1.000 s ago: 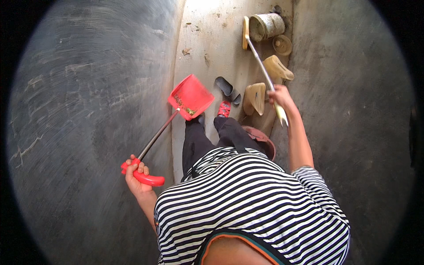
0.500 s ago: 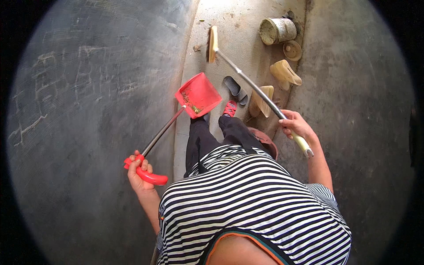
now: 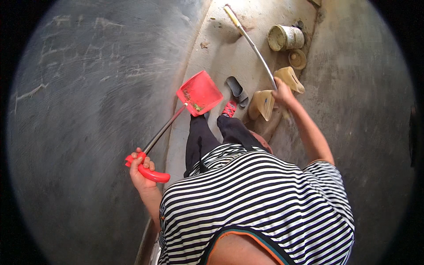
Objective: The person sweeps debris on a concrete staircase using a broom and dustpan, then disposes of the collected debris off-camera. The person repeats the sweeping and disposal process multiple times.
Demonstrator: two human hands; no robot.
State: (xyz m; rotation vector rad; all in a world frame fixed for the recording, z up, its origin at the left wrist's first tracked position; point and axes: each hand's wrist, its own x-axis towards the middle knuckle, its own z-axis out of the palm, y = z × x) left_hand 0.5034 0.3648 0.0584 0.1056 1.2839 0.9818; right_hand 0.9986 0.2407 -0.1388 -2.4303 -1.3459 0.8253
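The left fingers (image 3: pixel 146 162) curl tight; the right arm (image 3: pixel 309 130) reaches forward, right fingers (image 3: pixel 276 94) clenched.

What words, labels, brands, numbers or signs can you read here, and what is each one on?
None can be read.
Dark left wall: pale scratch-like marks, too blurred to read as any writing.
Striped shirt: small coloured patch on its left side, too small to read.
Red dustpan, broom and blotchy bucket: no legible lettering.
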